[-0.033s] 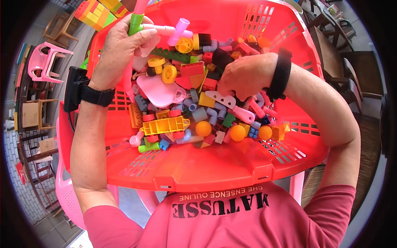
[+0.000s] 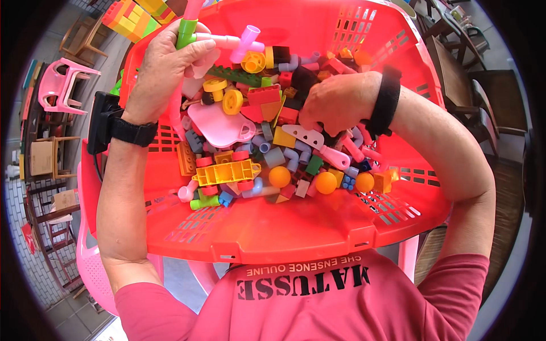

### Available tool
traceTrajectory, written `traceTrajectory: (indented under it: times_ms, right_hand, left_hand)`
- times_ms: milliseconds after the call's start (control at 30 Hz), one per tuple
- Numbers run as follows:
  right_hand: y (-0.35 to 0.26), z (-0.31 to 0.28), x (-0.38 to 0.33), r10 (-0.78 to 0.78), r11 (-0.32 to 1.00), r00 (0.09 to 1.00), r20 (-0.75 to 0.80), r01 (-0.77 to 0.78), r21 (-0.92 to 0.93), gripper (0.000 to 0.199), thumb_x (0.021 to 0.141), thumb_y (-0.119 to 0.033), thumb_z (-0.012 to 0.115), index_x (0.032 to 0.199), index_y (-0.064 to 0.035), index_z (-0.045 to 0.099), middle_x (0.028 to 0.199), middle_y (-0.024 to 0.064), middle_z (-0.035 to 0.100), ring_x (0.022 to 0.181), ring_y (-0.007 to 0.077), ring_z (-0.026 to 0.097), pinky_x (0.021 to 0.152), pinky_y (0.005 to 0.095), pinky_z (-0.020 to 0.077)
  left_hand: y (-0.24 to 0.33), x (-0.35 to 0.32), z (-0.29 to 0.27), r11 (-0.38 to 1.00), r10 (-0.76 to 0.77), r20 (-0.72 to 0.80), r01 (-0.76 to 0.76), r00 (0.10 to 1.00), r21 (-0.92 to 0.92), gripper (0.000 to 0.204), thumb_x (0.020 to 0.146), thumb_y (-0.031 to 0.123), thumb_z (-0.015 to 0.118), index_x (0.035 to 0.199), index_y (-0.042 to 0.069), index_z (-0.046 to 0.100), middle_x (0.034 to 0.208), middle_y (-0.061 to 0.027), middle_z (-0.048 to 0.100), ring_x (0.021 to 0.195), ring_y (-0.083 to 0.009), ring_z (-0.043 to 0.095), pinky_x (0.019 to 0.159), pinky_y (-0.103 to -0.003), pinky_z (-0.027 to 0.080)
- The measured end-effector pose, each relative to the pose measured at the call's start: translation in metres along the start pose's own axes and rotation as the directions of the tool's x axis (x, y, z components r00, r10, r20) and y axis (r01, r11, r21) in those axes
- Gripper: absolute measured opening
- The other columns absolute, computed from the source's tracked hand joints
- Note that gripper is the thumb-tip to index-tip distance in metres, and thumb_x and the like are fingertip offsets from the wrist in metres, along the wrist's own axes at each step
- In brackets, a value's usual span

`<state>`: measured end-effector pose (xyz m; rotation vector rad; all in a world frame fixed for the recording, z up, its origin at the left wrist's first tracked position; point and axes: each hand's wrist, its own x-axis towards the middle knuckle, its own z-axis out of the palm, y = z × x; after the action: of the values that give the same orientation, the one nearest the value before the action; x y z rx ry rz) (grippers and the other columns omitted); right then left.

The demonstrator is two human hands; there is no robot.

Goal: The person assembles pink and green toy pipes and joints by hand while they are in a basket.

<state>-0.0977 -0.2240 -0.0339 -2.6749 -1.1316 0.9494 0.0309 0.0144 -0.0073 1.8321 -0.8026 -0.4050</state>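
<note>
My left hand (image 2: 181,55) is closed round a toy pipe assembly, gripping it by the green connector (image 2: 186,34). A pale pink tube (image 2: 219,38) runs sideways from the connector to a purple T-joint (image 2: 247,44). Another pink tube rises from its top. Down in the toy pile, my right hand (image 2: 338,101) is curled with its fingertips hidden, so what they hold cannot be seen. Just below it lies a toy knife (image 2: 318,146) with a white blade and pink handle. A pink toy cutting board (image 2: 219,125) and a yellow wheeled block base (image 2: 227,172) are left of it.
A big red plastic basket (image 2: 284,233) with slotted walls holds the mixed toys, including several orange balls (image 2: 326,183). Stacked coloured blocks (image 2: 129,21) stand beyond its far left rim. A pink stool (image 2: 62,85) and wooden chairs are off to the left; dark furniture is at right.
</note>
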Motion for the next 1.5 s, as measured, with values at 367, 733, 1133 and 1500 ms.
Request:
traceTrajectory:
  times_ms: [367, 733, 1133, 1500]
  right_hand:
    - [-0.01, 0.001, -0.007, -0.003, 0.995, 0.996, -0.093, 0.012, 0.098, 0.028, 0.067, -0.012, 0.063, 0.094, -0.0033, 0.063, 0.088, 0.0149, 0.065, 0.086, 0.0352, 0.062, 0.073, 0.0428, 0.0497]
    - [0.002, -0.002, -0.007, 0.144, 0.987, 0.977, -0.16, -0.154, -0.048, 0.024, 0.067, -0.008, 0.061, 0.091, -0.0043, 0.065, 0.087, 0.0141, 0.066, 0.086, 0.0348, 0.063, 0.073, 0.0435, 0.05]
    - [-0.018, 0.01, 0.001, 0.092, 0.984, 0.992, -0.086, -0.104, -0.148, 0.015, 0.075, -0.011, 0.059, 0.083, -0.0034, 0.069, 0.084, 0.0127, 0.067, 0.085, 0.0328, 0.065, 0.074, 0.0397, 0.0522]
    - [0.028, -0.029, -0.017, 0.307, 0.944, 0.822, -0.479, -0.328, 0.042, 0.012, 0.079, -0.014, 0.06, 0.086, -0.0045, 0.059, 0.075, 0.0159, 0.062, 0.074, 0.0381, 0.06, 0.067, 0.048, 0.0466]
  left_hand:
    - [-0.003, 0.001, -0.003, 1.0, 0.009, -0.021, -0.009, 1.0, 0.027, 0.02, 0.091, 0.019, 0.064, 0.107, 0.006, 0.06, 0.077, 0.0041, 0.056, 0.067, -0.0018, 0.05, 0.059, -0.018, 0.04]
    - [-0.004, 0.002, -0.001, 1.0, 0.002, -0.046, -0.001, 0.999, 0.022, 0.016, 0.091, 0.018, 0.063, 0.104, 0.009, 0.061, 0.085, 0.0046, 0.062, 0.074, -0.0004, 0.054, 0.059, -0.017, 0.041]
    - [-0.005, 0.003, -0.003, 0.997, 0.043, 0.004, -0.043, 0.999, 0.069, 0.018, 0.092, 0.021, 0.063, 0.103, 0.007, 0.061, 0.08, 0.0043, 0.056, 0.069, -0.0014, 0.05, 0.057, -0.018, 0.039]
    - [-0.003, 0.001, -0.002, 0.915, -0.13, 0.107, 0.161, 0.986, -0.37, 0.032, 0.098, 0.034, 0.052, 0.104, 0.004, 0.059, 0.083, -0.0057, 0.064, 0.071, -0.0109, 0.061, 0.06, -0.025, 0.051]
